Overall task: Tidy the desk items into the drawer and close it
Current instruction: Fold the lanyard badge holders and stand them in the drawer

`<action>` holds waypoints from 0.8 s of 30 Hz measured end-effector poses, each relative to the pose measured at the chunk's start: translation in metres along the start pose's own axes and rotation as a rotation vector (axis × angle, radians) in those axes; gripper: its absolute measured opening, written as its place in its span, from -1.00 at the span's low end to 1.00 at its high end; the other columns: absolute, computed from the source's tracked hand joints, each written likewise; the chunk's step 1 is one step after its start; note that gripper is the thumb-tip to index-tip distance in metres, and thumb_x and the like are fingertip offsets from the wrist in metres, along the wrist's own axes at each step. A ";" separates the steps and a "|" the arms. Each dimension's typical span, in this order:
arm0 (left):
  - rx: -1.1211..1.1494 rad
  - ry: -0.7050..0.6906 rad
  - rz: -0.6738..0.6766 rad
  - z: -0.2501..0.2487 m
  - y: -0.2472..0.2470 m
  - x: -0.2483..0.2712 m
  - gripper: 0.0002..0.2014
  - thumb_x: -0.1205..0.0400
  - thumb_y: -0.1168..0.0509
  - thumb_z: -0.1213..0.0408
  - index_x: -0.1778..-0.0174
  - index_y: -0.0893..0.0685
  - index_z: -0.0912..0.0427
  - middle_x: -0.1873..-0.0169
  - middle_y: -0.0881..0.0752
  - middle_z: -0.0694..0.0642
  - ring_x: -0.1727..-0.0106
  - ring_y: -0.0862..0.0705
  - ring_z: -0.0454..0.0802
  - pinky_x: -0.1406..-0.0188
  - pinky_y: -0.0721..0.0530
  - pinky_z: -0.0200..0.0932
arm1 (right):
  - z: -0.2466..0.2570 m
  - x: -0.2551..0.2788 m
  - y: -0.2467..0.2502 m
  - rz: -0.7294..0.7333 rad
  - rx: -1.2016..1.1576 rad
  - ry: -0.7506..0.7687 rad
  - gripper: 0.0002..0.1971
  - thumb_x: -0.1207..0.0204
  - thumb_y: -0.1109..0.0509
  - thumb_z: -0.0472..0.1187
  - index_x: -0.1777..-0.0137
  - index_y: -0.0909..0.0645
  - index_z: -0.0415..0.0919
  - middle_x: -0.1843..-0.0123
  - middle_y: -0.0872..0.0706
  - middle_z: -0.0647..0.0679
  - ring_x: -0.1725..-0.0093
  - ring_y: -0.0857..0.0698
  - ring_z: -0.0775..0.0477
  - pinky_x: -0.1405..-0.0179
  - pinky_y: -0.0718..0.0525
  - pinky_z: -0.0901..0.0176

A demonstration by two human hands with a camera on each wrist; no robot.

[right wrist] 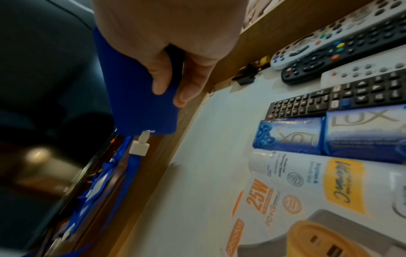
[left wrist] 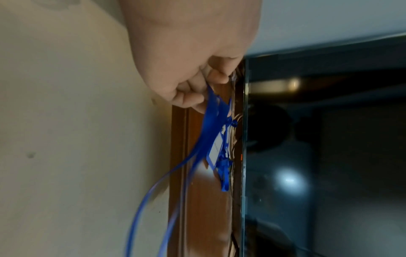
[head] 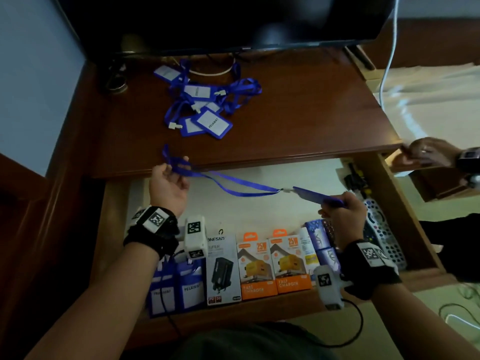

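Note:
A blue lanyard strap (head: 233,184) is stretched across the open drawer (head: 259,206). My left hand (head: 170,178) pinches its looped end (left wrist: 213,104) near the desk's front edge. My right hand (head: 342,211) grips the blue badge holder (head: 317,197) at the strap's other end; in the right wrist view my fingers (right wrist: 162,76) curl round the blue badge holder (right wrist: 136,97) above its white clip (right wrist: 140,144). A pile of blue lanyards with white badge cards (head: 205,105) lies on the desk top (head: 298,120).
The drawer's front row holds two badge holders (head: 176,284), a black charger box (head: 223,268), two orange charger boxes (head: 275,266), a tube (right wrist: 307,175), soap boxes (right wrist: 329,137) and remotes (head: 381,235). A dark monitor (head: 233,19) stands behind. Another person's hand (head: 426,152) is at the desk's right corner.

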State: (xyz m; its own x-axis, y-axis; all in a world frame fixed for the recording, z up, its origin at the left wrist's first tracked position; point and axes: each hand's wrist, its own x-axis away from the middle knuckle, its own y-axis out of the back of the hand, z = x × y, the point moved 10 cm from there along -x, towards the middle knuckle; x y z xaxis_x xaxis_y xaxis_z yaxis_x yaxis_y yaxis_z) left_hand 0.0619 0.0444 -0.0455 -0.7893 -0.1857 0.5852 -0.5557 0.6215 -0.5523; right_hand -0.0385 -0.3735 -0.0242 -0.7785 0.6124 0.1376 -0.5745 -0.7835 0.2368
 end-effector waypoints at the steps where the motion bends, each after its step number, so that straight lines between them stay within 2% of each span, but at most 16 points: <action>1: 0.000 -0.014 0.001 -0.006 -0.001 0.000 -0.86 -0.65 -0.12 0.21 0.16 -0.56 0.04 0.16 -0.83 0.07 0.19 -0.73 -0.07 0.39 -0.43 -0.32 | -0.003 -0.002 0.007 -0.031 -0.005 -0.013 -0.72 -0.36 -0.34 -0.66 0.38 -0.43 -0.32 0.44 -0.54 -0.22 0.60 -0.62 0.03 0.57 -0.60 0.23; 4: -0.051 -0.064 -0.024 -0.022 -0.008 0.002 -0.93 -0.66 -0.18 0.23 0.05 -0.56 0.06 0.20 -0.84 0.03 0.21 -0.67 -0.11 0.38 -0.45 -0.34 | -0.007 -0.007 0.024 -0.108 -0.023 -0.028 -0.90 -0.41 -0.38 -0.55 0.16 -0.49 -0.48 0.36 -0.59 -0.29 0.51 -0.63 -0.10 0.50 -0.59 0.11; 7: -0.158 -0.078 -0.035 -0.021 -0.014 0.006 -0.97 -0.67 -0.24 0.23 0.01 -0.56 0.05 0.12 -0.81 0.03 0.29 -0.62 -0.16 0.42 -0.43 -0.36 | -0.010 -0.008 0.029 -0.140 -0.053 -0.043 -0.89 -0.49 -0.40 -0.43 0.02 -0.57 -0.40 0.28 -0.68 -0.20 0.48 -0.65 -0.11 0.46 -0.61 0.07; 9: -0.272 -0.064 -0.034 -0.010 -0.019 0.010 -0.86 -0.67 -0.25 0.24 -0.12 -0.61 0.05 0.02 -0.74 0.02 0.30 -0.57 -0.18 0.38 -0.41 -0.34 | -0.012 -0.007 0.029 -0.154 -0.077 -0.057 -0.86 -0.51 -0.39 -0.40 0.00 -0.56 -0.45 0.24 -0.68 -0.21 0.47 -0.66 -0.11 0.46 -0.62 0.08; 10: -0.380 -0.055 -0.043 -0.004 -0.021 0.014 -0.78 -0.67 -0.24 0.25 -0.23 -0.63 0.05 -0.05 -0.71 0.01 0.24 -0.58 -0.17 0.29 -0.45 -0.31 | -0.013 -0.006 0.027 -0.153 -0.087 -0.057 -0.85 -0.51 -0.40 -0.41 0.01 -0.53 -0.49 0.23 -0.68 -0.26 0.46 -0.67 -0.14 0.47 -0.62 0.09; 12: -0.650 -0.041 -0.100 0.010 -0.021 0.024 -0.71 -0.66 -0.25 0.26 -0.30 -0.65 0.10 -0.27 -0.66 0.05 -0.07 -0.62 -0.06 -0.08 -0.52 -0.18 | -0.011 -0.003 0.024 -0.141 -0.085 -0.040 -0.87 -0.49 -0.41 -0.42 0.14 -0.50 -0.46 0.26 -0.65 -0.33 0.45 -0.68 -0.19 0.50 -0.62 0.12; 13: -0.754 -0.050 -0.148 0.014 -0.019 0.031 -0.75 -0.65 -0.27 0.27 -0.23 -0.68 0.14 -0.28 -0.64 0.09 -0.17 -0.60 0.05 -0.17 -0.50 -0.09 | -0.009 0.000 0.022 -0.137 -0.091 -0.032 -0.85 -0.48 -0.42 -0.43 0.22 -0.48 -0.39 0.29 -0.63 -0.34 0.44 -0.69 -0.19 0.52 -0.63 0.15; 15: -0.854 -0.054 -0.169 0.026 -0.023 0.048 -0.93 -0.63 -0.29 0.27 0.10 -0.66 0.14 -0.04 -0.65 0.10 -0.08 -0.55 0.11 -0.08 -0.45 -0.08 | -0.006 0.006 0.017 -0.114 -0.115 -0.017 -0.78 -0.47 -0.42 -0.46 0.30 -0.43 -0.32 0.36 -0.62 -0.31 0.43 -0.69 -0.21 0.52 -0.64 0.15; 16: -0.880 -0.051 -0.137 0.035 -0.028 0.054 -0.92 -0.64 -0.28 0.27 0.17 -0.63 0.12 0.05 -0.64 0.07 -0.05 -0.55 0.09 -0.05 -0.45 -0.08 | -0.004 0.009 0.014 -0.096 -0.124 -0.010 -0.76 -0.46 -0.42 -0.47 0.32 -0.42 -0.31 0.39 -0.61 -0.29 0.42 -0.69 -0.22 0.49 -0.65 0.12; 17: -0.891 -0.030 -0.087 0.047 -0.033 0.061 -0.92 -0.65 -0.27 0.26 0.13 -0.64 0.12 0.06 -0.64 0.04 -0.04 -0.57 0.06 -0.03 -0.49 -0.08 | -0.002 0.012 0.010 -0.075 -0.126 -0.005 -0.73 -0.46 -0.42 -0.48 0.35 -0.41 -0.29 0.41 -0.61 -0.26 0.41 -0.69 -0.23 0.45 -0.66 0.09; 19: -0.882 0.045 0.029 0.073 -0.042 0.077 -0.87 -0.68 -0.24 0.23 -0.04 -0.66 0.14 -0.01 -0.69 0.05 -0.04 -0.64 0.00 0.04 -0.56 -0.15 | 0.001 0.016 0.002 -0.033 -0.122 0.007 -0.72 -0.46 -0.42 -0.50 0.38 -0.43 -0.26 0.43 -0.63 -0.21 0.40 -0.70 -0.23 0.39 -0.66 0.04; 21: -0.857 0.123 0.119 0.096 -0.047 0.090 -0.79 -0.70 -0.22 0.17 -0.13 -0.67 0.14 -0.06 -0.76 0.08 -0.04 -0.71 -0.01 0.08 -0.57 -0.19 | 0.012 0.019 -0.007 0.012 -0.116 0.039 -0.74 -0.46 -0.41 -0.49 0.37 -0.47 -0.25 0.40 -0.65 -0.21 0.37 -0.71 -0.22 0.38 -0.69 0.03; 24: -0.728 0.283 0.188 0.124 -0.053 0.108 -0.66 -0.70 -0.21 0.04 -0.17 -0.71 0.21 -0.01 -0.82 0.12 -0.06 -0.76 0.06 0.06 -0.57 -0.14 | 0.036 0.024 -0.026 0.141 -0.107 0.133 -0.78 -0.41 -0.43 -0.54 0.31 -0.59 -0.23 0.30 -0.71 -0.23 0.27 -0.72 -0.22 0.31 -0.72 0.06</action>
State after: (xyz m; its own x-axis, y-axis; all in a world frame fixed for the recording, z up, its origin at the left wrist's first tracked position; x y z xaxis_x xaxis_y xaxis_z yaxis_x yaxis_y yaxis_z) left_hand -0.0265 -0.1032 -0.0266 -0.7022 0.1111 0.7032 -0.0326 0.9817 -0.1877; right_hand -0.0331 -0.3352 0.0071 -0.8756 0.4820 0.0324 -0.4754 -0.8716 0.1197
